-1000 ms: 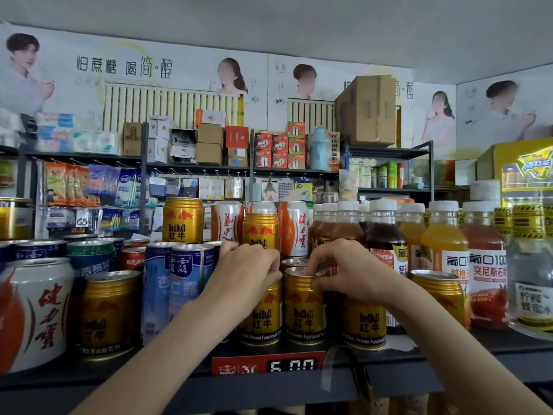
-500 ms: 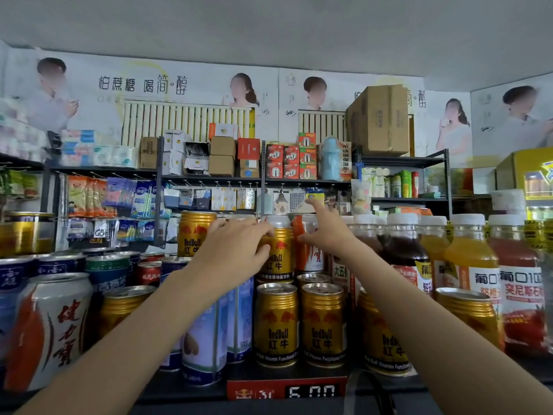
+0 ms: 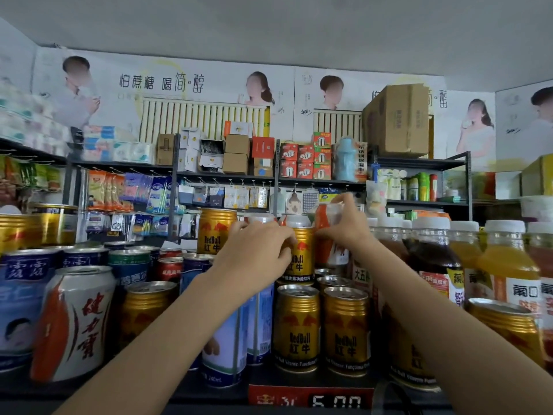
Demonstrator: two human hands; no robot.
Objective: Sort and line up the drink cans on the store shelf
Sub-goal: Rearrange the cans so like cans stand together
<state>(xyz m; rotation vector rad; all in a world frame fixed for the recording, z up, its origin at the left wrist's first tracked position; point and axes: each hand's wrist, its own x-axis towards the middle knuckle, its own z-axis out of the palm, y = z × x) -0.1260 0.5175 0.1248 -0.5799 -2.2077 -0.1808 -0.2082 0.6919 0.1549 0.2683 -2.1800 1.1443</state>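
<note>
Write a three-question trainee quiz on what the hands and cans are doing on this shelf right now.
1. True or false: the left hand holds a gold can on the upper tier.
2. Which can does the right hand grip? A) blue can B) white and orange can C) juice bottle
3. Fill in: the two gold cans at the front edge stand above a red ____ tag.

Key: 1 true; 2 B; 3 price.
</note>
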